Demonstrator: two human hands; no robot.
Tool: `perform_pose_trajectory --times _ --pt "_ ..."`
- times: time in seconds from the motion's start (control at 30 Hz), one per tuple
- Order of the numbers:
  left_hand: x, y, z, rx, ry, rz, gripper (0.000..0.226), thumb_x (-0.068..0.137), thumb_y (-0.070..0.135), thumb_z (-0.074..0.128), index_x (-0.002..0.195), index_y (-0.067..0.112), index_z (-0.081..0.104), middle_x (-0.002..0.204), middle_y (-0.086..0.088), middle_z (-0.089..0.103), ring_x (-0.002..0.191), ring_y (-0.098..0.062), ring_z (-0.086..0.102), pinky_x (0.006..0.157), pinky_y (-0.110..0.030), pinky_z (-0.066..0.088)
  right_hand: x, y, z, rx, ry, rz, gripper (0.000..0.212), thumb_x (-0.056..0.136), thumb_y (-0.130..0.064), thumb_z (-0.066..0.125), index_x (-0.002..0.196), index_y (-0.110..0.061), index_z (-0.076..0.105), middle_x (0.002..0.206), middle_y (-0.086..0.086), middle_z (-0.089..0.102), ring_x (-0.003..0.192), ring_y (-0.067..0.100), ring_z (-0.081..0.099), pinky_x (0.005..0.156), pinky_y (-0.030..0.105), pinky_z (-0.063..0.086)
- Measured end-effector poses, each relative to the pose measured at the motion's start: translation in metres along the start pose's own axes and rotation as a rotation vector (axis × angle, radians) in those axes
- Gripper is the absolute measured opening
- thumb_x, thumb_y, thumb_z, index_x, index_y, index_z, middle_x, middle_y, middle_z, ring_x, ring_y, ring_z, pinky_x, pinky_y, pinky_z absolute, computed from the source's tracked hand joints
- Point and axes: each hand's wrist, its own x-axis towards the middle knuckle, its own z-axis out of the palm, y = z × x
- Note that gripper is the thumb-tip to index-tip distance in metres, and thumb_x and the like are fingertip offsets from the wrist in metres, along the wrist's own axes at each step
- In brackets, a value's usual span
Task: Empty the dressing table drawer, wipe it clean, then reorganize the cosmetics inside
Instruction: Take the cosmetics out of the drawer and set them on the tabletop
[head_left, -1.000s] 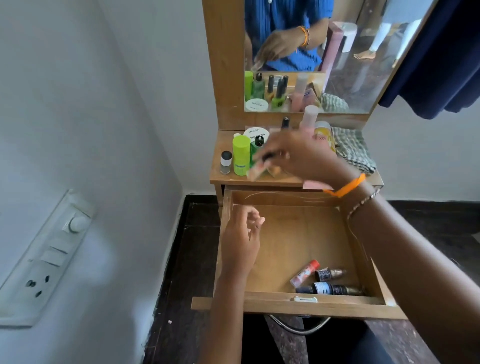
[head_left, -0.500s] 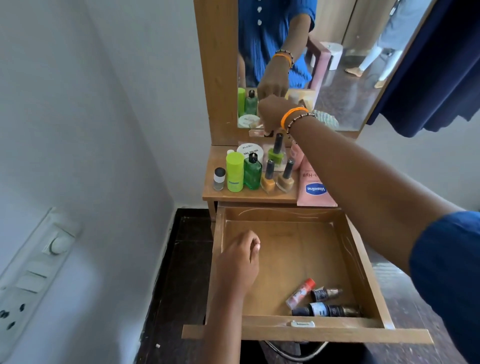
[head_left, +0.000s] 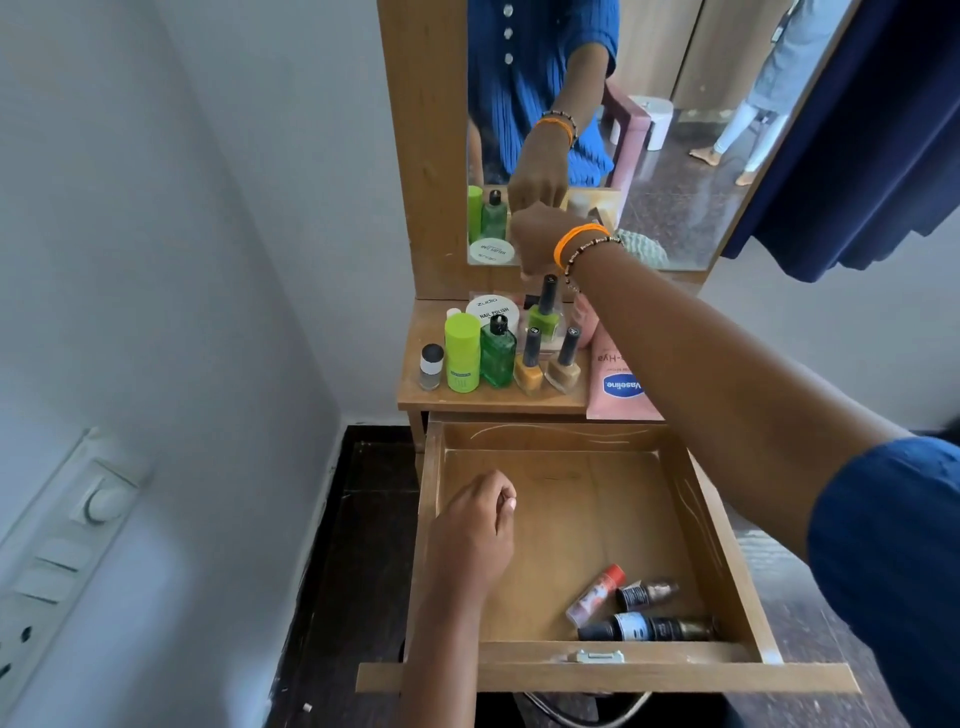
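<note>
I see the open drawer (head_left: 566, 525) below the desk (head_left: 467, 400). My right hand (head_left: 537, 234) reaches toward twelve o'clock, fingers' grasp indiscernible; left hand (head_left: 475, 530) hangs loosely curled, empty.

Most of the drawer (head_left: 582, 525) floor is bare, so a hand could reach in from above. Three small tubes (head_left: 631, 605) lie at its front right corner. The worktop (head_left: 457, 397) is crowded with bottles (head_left: 498, 353) along its front edge and back by the mirror (head_left: 675, 156).
</note>
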Motion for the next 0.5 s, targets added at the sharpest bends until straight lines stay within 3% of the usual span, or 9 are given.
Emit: perform_pose_trajectory --times 0.1,0.2,0.3,0.4,0.5 --pt "0.0 0.002 -0.001 0.008 -0.009 0.0 0.003 0.095 0.026 0.051 0.094 0.027 0.053 0.088 0.018 0.061 0.075 0.002 0.056 0.055 -0.003 0.037 -0.021 -0.004 -0.014 0.065 0.137 -0.064 0.005 0.081 0.001 0.057 0.081 -0.004 0.057 0.078 0.016 0.055 0.079 0.029 0.055 0.063 0.031 0.042" --pt "-0.001 0.003 -0.002 0.02 -0.024 0.003 0.003 0.095 0.027 0.05 0.094 0.028 0.053 0.088 0.018 0.061 0.074 0.003 0.054 0.052 -0.004 0.034 -0.068 -0.009 -0.016 0.212 0.167 -0.175 0.015 0.079 0.005 0.05 0.08 0.009 0.064 0.078 0.019 0.068 0.072 0.029 0.067 0.07 0.041 0.057" --pt "-0.002 0.004 -0.002 0.038 -0.045 0.015 0.004 0.095 0.028 0.05 0.096 0.028 0.053 0.09 0.019 0.06 0.075 0.004 0.052 0.051 -0.003 0.033 -0.126 -0.015 0.006 0.359 -0.097 -0.245 0.013 0.078 0.002 0.057 0.078 0.0 0.07 0.065 -0.002 0.066 0.059 0.01 0.064 0.059 0.025 0.052" --pt "-0.004 0.007 -0.004 0.037 -0.078 0.004 0.004 0.095 0.03 0.049 0.095 0.029 0.052 0.084 0.017 0.058 0.071 0.003 0.054 0.053 -0.007 0.038 -0.169 -0.014 0.049 0.421 -0.366 -0.228 0.022 0.077 -0.001 0.063 0.095 -0.009 0.073 0.09 -0.001 0.072 0.084 0.01 0.066 0.072 0.018 0.048" --pt "-0.007 0.009 -0.005 0.021 -0.094 -0.005 0.009 0.095 0.033 0.048 0.09 0.028 0.054 0.077 0.014 0.056 0.068 -0.003 0.053 0.058 -0.02 0.045 -0.199 -0.008 0.101 0.391 -0.588 -0.182 0.039 0.078 0.004 0.062 0.115 -0.01 0.064 0.113 0.007 0.066 0.101 0.019 0.061 0.079 0.02 0.043"
